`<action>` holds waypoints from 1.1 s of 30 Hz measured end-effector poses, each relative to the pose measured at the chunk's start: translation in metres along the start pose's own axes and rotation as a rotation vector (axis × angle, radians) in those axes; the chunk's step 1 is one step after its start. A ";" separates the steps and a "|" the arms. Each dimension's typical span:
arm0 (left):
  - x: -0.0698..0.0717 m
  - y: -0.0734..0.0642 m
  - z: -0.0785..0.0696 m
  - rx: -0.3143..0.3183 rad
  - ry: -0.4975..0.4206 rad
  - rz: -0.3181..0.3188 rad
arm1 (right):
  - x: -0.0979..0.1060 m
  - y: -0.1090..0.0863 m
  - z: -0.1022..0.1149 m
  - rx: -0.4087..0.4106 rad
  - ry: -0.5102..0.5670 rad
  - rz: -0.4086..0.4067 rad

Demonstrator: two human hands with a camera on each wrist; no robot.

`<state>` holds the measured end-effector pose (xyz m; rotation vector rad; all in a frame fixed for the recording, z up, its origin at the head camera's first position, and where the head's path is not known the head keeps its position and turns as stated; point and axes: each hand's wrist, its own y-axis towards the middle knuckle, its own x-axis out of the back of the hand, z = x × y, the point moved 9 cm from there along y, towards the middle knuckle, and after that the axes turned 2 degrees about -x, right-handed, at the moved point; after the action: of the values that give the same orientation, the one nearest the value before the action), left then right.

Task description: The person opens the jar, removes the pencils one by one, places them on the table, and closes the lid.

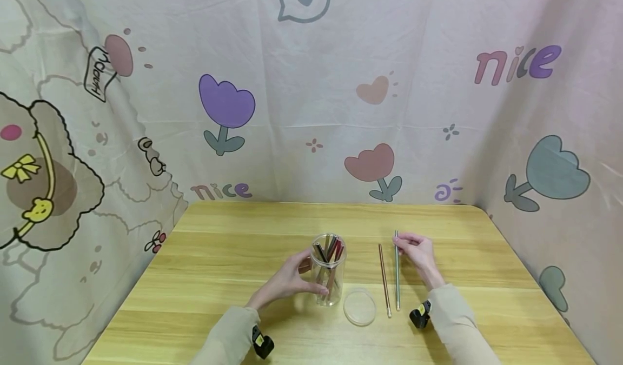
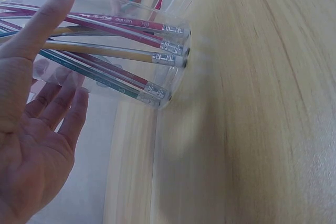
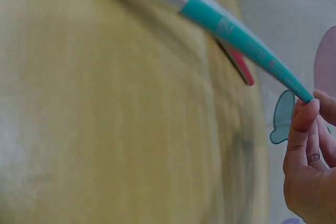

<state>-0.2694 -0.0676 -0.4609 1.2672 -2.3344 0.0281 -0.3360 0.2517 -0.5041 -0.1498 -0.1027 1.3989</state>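
My left hand (image 1: 291,277) grips a clear jar (image 1: 339,284), thumb on the near side and fingers around the far side. Several pencils (image 1: 331,249) stand in it, red, yellow and green; in the left wrist view their eraser ends (image 2: 169,59) point to the jar's base. With thumb and fingertips my right hand (image 1: 417,251) pinches a green pencil (image 1: 397,284) near its far end. Its eraser end points towards me; whether it touches the table is unclear. Left of it, a red pencil (image 1: 384,281) lies roughly parallel on the table.
A round clear lid (image 1: 360,306) lies on the wooden table (image 1: 233,246), between the jar and the red pencil. Printed cloth (image 1: 302,116) hangs behind the table and along both sides. Each wrist carries a small black camera.
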 end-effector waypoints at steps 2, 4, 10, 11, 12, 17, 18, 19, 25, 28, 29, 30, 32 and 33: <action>0.000 0.000 0.000 0.004 -0.005 -0.001 | -0.001 0.001 -0.002 -0.007 -0.041 0.004; 0.000 0.000 0.000 0.004 -0.009 0.000 | -0.002 0.001 -0.003 -0.011 -0.081 0.012; 0.001 0.000 -0.001 -0.002 -0.012 -0.003 | -0.006 0.004 -0.007 0.009 -0.162 0.031; 0.001 0.000 -0.001 -0.001 -0.014 -0.002 | -0.007 0.004 -0.008 0.012 -0.167 0.031; 0.001 0.000 -0.001 0.000 -0.013 -0.002 | -0.008 0.004 -0.008 0.015 -0.172 0.032; 0.000 0.000 0.000 0.017 -0.019 0.001 | -0.011 0.006 -0.011 0.029 -0.208 0.035; 0.000 0.000 0.001 0.019 -0.018 0.000 | -0.011 0.006 -0.011 0.032 -0.224 0.038; 0.000 0.000 0.001 0.021 -0.018 0.000 | -0.012 0.007 -0.011 0.035 -0.240 0.041; 0.001 -0.001 0.002 0.025 -0.017 -0.001 | -0.015 0.008 -0.013 0.025 -0.313 0.049; 0.001 -0.001 0.001 0.025 -0.019 0.000 | -0.017 0.008 -0.014 0.018 -0.328 0.048; 0.001 0.000 0.001 0.024 -0.019 0.001 | -0.017 0.009 -0.014 0.018 -0.333 0.050; 0.001 0.000 0.001 0.023 -0.021 0.002 | -0.017 0.009 -0.014 0.019 -0.341 0.053; 0.000 0.000 0.001 0.021 -0.024 0.005 | -0.018 0.009 -0.014 0.015 -0.351 0.049; 0.000 0.000 0.001 0.021 -0.027 0.006 | -0.018 0.009 -0.015 0.013 -0.356 0.047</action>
<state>-0.2698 -0.0680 -0.4618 1.2780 -2.3663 0.0377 -0.3451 0.2349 -0.5197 0.1095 -0.3872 1.4619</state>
